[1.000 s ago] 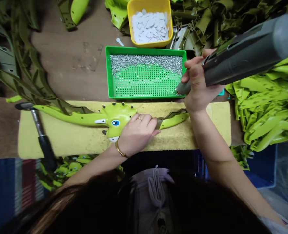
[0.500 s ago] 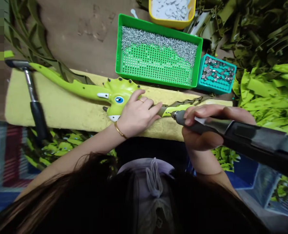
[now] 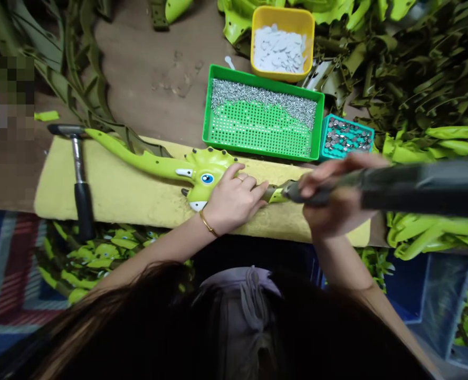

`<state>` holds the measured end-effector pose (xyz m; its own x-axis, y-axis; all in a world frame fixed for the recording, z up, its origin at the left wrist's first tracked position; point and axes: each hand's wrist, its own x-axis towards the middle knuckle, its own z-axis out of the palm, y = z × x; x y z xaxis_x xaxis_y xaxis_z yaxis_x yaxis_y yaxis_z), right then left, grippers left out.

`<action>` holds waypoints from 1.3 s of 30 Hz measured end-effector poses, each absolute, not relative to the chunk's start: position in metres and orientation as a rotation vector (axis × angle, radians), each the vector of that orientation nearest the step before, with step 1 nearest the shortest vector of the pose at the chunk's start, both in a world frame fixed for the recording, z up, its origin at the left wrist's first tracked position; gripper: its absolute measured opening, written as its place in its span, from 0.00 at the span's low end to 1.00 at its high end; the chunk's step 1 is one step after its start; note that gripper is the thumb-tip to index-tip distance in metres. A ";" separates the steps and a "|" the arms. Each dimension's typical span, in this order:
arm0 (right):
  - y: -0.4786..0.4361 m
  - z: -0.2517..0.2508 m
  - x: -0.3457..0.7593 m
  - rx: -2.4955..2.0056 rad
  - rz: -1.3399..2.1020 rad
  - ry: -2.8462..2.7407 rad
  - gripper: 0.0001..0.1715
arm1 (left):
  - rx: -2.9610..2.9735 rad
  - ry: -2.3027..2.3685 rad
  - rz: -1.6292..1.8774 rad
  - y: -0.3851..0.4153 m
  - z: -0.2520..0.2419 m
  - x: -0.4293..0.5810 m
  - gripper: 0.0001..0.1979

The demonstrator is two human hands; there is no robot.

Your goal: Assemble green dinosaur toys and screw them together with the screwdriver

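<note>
A long lime-green plastic dinosaur toy (image 3: 170, 166) with a blue eye lies across a yellow foam pad (image 3: 139, 198). My left hand (image 3: 234, 198) rests flat on the toy just right of its head, fingers stretched out and pressing it down. My right hand (image 3: 334, 198) is wrapped round a grey electric screwdriver (image 3: 400, 184), which lies nearly level. Its tip (image 3: 287, 192) touches the toy's narrow end right beside my left fingertips. The right hand and tool are smeared by motion.
A green tray (image 3: 262, 116) of small screws sits behind the pad, with a teal box (image 3: 346, 138) of metal pieces at its right and a yellow bin (image 3: 282, 42) of white pieces beyond. A hammer (image 3: 79, 177) lies at the pad's left end. Piles of green plastic parts (image 3: 427, 95) crowd the right and left.
My right hand brought the screwdriver down from the green screw tray to the toy's narrow end. My left hand stayed on the toy. The view shifted.
</note>
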<state>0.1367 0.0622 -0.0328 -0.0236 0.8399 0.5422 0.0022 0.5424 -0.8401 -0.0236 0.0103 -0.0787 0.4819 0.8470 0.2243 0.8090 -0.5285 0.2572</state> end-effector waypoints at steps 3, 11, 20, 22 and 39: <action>0.122 -0.034 0.110 -0.582 0.566 -1.039 0.09 | 2.618 1.464 0.516 0.010 -0.079 -0.024 0.18; 0.186 -0.084 0.096 -0.932 0.500 -1.124 0.27 | 2.592 1.437 0.567 0.011 -0.079 -0.024 0.17; 0.179 -0.079 0.097 -0.834 0.598 -1.131 0.22 | 2.574 1.457 0.538 0.008 -0.077 -0.024 0.16; 0.180 -0.073 0.097 -0.801 0.603 -1.121 0.20 | 2.573 1.467 0.520 0.008 -0.077 -0.024 0.16; 0.069 -0.055 0.129 -0.600 0.886 -1.239 0.17 | 2.579 1.479 0.450 0.013 -0.077 -0.022 0.16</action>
